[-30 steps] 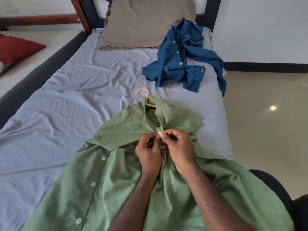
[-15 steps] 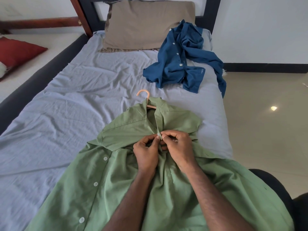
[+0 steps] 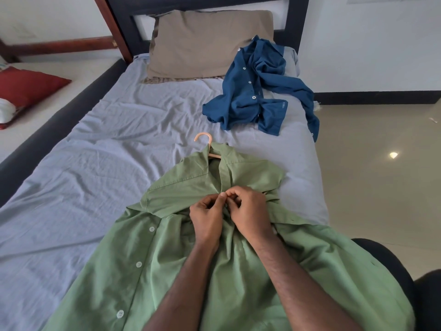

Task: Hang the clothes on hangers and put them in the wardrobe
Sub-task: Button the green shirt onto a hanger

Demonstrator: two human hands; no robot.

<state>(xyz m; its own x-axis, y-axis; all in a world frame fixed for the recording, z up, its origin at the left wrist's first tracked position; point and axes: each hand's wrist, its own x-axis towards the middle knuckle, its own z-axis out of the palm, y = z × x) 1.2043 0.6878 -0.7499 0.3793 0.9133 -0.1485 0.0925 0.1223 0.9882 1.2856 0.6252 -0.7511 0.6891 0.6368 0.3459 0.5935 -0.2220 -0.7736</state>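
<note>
- Head view: a green shirt (image 3: 148, 266) lies face up on the near part of the bed, its lower part spread toward the viewer.
- A peach-coloured hanger (image 3: 207, 144) sits inside the shirt's collar; only the hook and a short length of one arm show, lying on the grey bedsheet (image 3: 95, 163).
- Left hand (image 3: 207, 219): fingers curled, thumb and fingers pinching the shirt's front placket just below the collar.
- Right hand (image 3: 249, 211): fingers curled, pinching the same placket from the opposite side; the fingertips of the two hands meet. The button itself is hidden by the fingers.
- Three white buttons show down the loose left edge of the shirt, unfastened.
- A blue shirt (image 3: 253, 91) lies crumpled on the far right part of the bed, one sleeve hanging over the bed edge; it is well apart from the green shirt.
- A tan pillow (image 3: 202, 41) leans against the dark headboard (image 3: 124, 27).
- A red cushion (image 3: 26, 84) lies on a neighbouring surface to the left.
- No wardrobe is in view.
</note>
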